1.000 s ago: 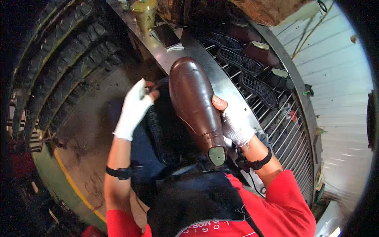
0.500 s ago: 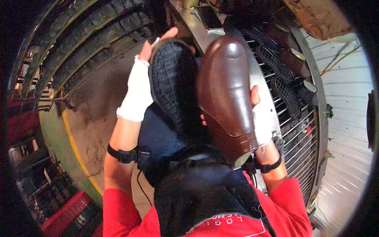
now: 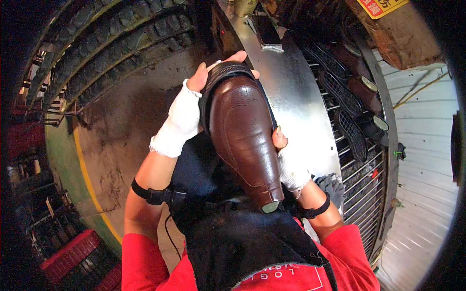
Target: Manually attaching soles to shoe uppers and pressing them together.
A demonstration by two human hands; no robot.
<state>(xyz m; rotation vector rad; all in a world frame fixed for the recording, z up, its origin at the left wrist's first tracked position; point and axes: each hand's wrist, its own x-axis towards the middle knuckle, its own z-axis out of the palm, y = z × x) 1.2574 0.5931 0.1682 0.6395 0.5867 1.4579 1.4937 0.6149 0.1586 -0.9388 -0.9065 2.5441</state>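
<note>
Fingers (image 3: 197, 80) of my left hand (image 3: 180, 115) curl closed round the black shoe sole (image 3: 217, 77). Remotely, I see my right hand (image 3: 290, 164) clasp the shoe upper (image 3: 245, 127) (glossy brown leather).

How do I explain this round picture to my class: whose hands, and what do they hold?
No machine here, only a person wearing white fingerless gloves. A fisheye camera on the head looks down, so straight edges bend. The left hand curls its fingers around the far end of a black ridged shoe sole; the right hand holds a glossy brown leather-like shoe, its toe against that sole. On the silver metal counter lies a dark flat rectangular object; to the right, black latticed soles lie on a metal-bar rack.
</note>
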